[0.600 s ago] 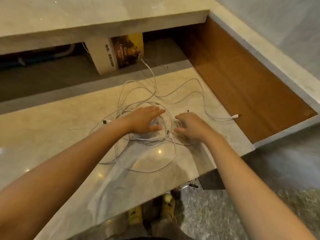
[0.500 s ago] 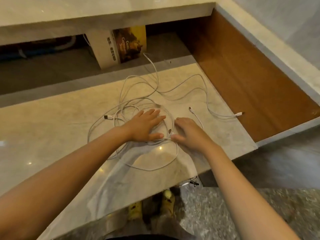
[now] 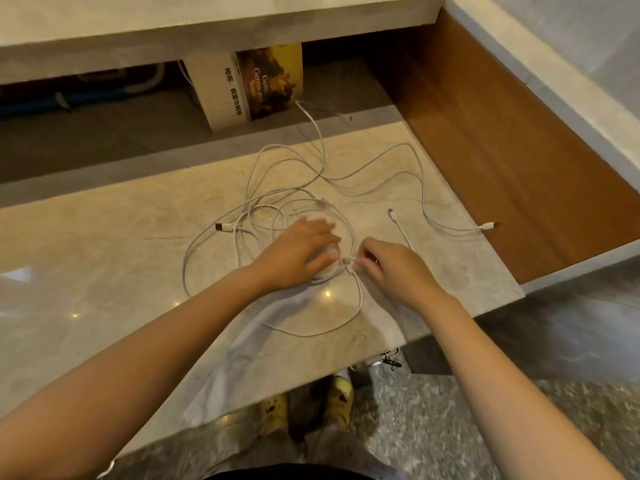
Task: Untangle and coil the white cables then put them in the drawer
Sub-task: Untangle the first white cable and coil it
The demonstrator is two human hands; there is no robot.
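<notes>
Working at the bench (image 3: 104,271), with the open wooden drawer (image 3: 502,174) at the right of the frame, I have the white cables (image 3: 263,209) lying in one loose tangle at the middle of the picture, none of them in the drawer yet. They look light, limp and smooth, so loops will likely slide and snag rather than keep shape. My left hand (image 3: 298,254) lies flat, fingers spread, pressing the heap down. My right hand (image 3: 391,268) pinches a strand just beside it. The best holds, I judge, are the stiff plug ends (image 3: 223,226), freed one at a time.
</notes>
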